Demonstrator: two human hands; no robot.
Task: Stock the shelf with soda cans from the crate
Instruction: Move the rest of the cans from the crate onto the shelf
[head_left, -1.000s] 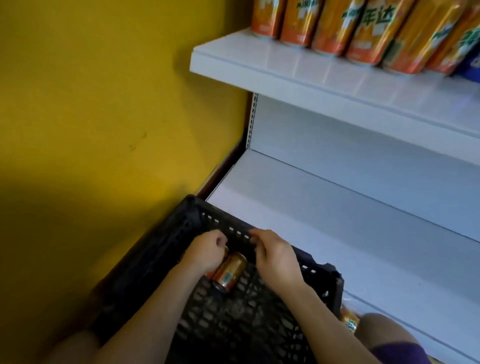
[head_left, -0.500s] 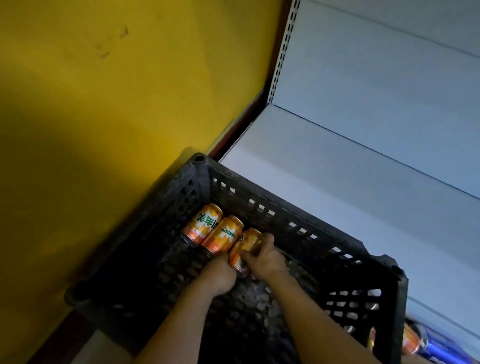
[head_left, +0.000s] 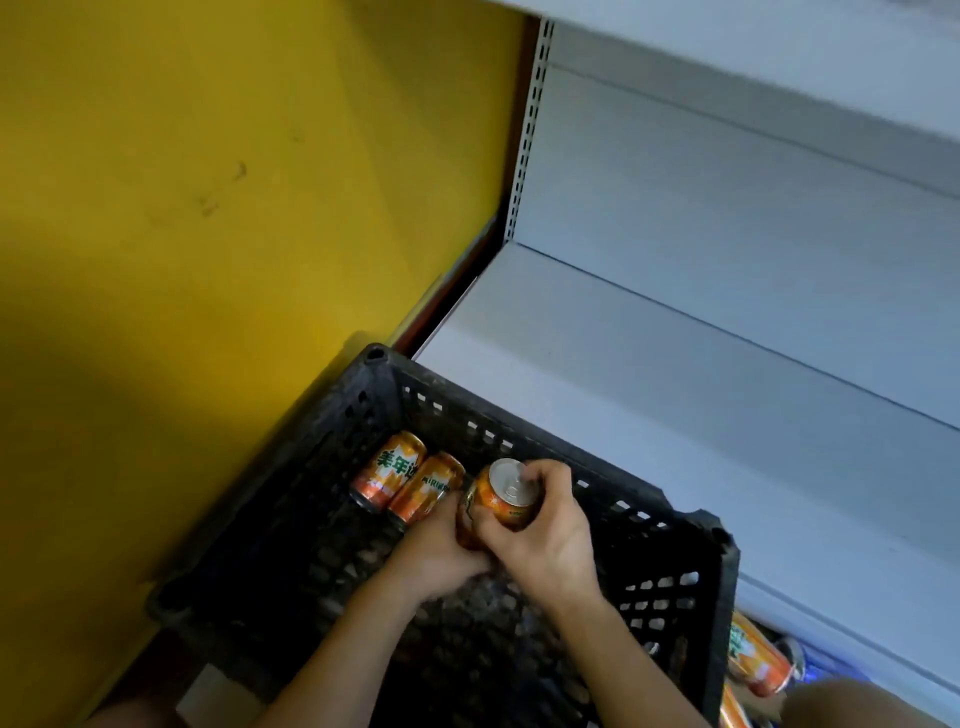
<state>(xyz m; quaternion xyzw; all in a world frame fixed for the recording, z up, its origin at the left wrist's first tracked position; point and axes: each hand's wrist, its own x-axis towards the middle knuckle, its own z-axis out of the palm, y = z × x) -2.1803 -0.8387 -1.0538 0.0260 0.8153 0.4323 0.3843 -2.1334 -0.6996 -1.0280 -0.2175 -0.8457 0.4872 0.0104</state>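
Note:
A black plastic crate stands on the floor in front of a white lower shelf. Two orange soda cans lie side by side in its far left corner. My right hand grips a third orange can, raised with its silver top toward me. Pressed against it, my left hand curls its fingers round another orange can, of which only a strip shows between the hands.
A yellow wall runs close along the crate's left side. The shelf's white back panel rises behind the lower board. Right of the crate, an orange can and a blue can lie low down, near my knee.
My right hand has lifted its can off the crate floor and tipped it so the top faces up. My left hand stays tucked beside it.

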